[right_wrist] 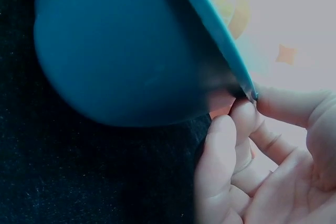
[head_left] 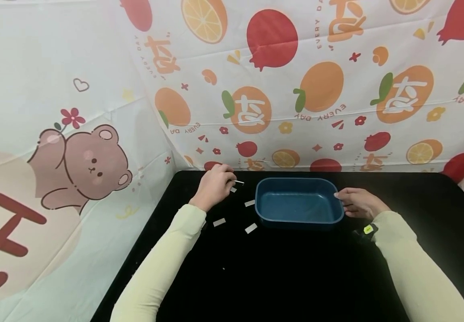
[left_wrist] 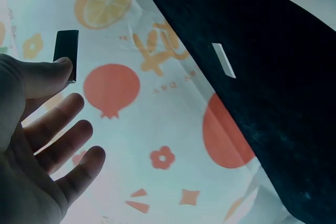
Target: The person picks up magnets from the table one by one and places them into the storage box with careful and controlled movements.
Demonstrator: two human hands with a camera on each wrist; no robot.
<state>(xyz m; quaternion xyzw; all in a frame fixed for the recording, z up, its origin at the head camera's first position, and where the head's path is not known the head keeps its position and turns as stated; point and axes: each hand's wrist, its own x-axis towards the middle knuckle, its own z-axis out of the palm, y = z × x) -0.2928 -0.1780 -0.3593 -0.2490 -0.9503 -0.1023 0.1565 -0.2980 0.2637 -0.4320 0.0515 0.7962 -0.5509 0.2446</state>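
Note:
My left hand [head_left: 214,186] is at the far left of the table, pinching a small rectangular tile [left_wrist: 66,56] by one end between thumb and finger. Thin and pale edge-on in the head view, the tile looks dark in the left wrist view. The other left fingers spread loosely. My right hand [head_left: 359,203] holds the right end of a blue plastic basin [head_left: 299,220], thumb and fingers pinching its rim [right_wrist: 231,51]. In the head view the basin's inside shows no contents.
Several pale tiles lie left of the basin: one tile [head_left: 251,228] near its front corner, another tile [head_left: 219,222] farther left, one more [head_left: 249,203] beside its wall. The black table [head_left: 296,277] meets a fruit-print cloth [head_left: 199,103] behind and a bear-print cloth [head_left: 95,170] at left.

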